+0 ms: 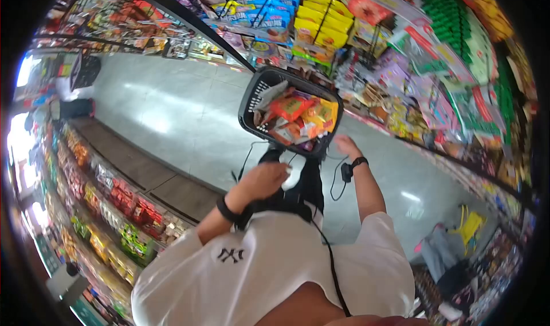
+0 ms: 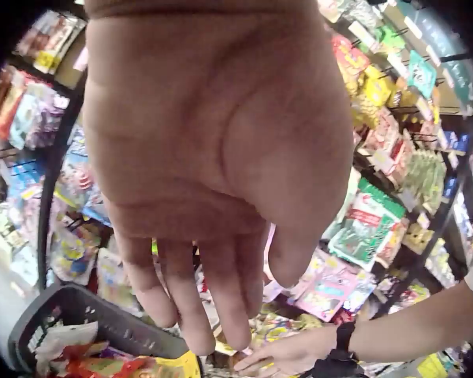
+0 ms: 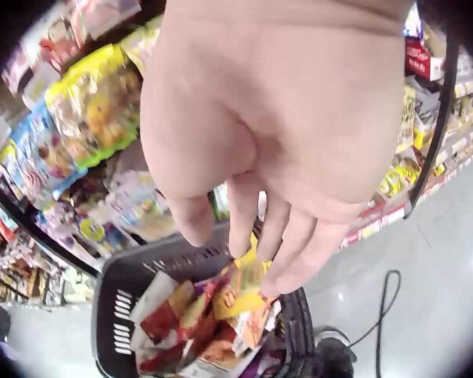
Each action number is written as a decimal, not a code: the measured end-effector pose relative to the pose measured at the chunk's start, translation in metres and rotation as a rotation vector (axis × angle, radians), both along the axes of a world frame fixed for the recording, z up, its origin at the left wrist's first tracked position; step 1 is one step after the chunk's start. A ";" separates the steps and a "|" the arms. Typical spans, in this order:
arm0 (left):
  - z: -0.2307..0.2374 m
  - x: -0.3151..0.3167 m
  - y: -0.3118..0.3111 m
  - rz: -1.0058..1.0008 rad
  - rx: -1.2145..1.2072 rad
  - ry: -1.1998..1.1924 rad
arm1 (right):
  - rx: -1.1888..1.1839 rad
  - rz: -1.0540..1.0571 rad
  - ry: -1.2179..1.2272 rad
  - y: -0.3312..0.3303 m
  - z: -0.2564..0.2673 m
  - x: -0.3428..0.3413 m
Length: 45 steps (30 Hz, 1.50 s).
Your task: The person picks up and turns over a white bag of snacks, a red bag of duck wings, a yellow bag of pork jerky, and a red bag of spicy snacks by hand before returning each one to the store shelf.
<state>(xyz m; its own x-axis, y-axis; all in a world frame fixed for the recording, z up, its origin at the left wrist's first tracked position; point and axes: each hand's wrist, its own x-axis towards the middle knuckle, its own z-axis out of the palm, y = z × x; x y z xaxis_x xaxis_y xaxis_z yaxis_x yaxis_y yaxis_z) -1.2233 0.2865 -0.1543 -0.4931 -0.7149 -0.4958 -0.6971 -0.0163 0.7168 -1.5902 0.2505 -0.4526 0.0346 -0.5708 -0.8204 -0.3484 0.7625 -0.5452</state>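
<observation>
Seen from the head, a dark slotted basket [image 1: 245, 111] lies at 12 o'clock from the body, just in front of the dark trousers, its far side near the stocked shelves; what bears its weight cannot be seen. Inside, a red packet [image 1: 290, 107] lies near the middle, a yellow packet [image 1: 326, 115] toward 3 o'clock and a silvery packet [image 1: 271, 95] toward 10, overlapping at odd angles, as though dropped in rather than stacked; the raised walls seem enough to keep such a loose heap together. The left hand [image 1: 260, 183] is at 7 o'clock from the basket, its fingers loosely extended and a little apart, the thumb away from them, with hold of nothing. The right hand [image 1: 346, 147] is at 4 o'clock, just beside the rim; its fingers are mostly straight, gently bent and empty, and whether they touch the basket cannot be told. Both palms look relaxed, probably because neither bears a load. Beyond the basket, yellow bags [image 1: 322, 21] are ranked toward 1 o'clock and blue bags [image 1: 272, 17] toward 11, their fronts outward, likely so that the print can be read. A black band [image 1: 227, 210] circles the left wrist, clear of the fingers.
</observation>
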 end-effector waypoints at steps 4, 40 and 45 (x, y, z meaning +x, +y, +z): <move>-0.003 -0.030 0.049 0.187 0.235 -0.036 | 0.081 0.131 -0.020 -0.005 -0.094 0.003; 0.037 0.018 0.269 0.763 -0.223 0.024 | -0.795 0.580 -0.655 0.085 0.298 0.197; 0.078 0.048 0.295 0.883 -0.713 0.028 | -0.816 0.966 -0.743 0.166 0.433 0.261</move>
<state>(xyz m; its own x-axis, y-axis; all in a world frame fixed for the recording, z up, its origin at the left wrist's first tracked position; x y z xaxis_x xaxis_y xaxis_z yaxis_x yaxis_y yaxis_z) -1.1749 0.5813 -0.0764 0.3191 -0.9329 0.1671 -0.6282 -0.0762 0.7743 -1.3295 0.4165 -0.0194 0.9258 -0.3676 0.0882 0.0137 -0.2007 -0.9796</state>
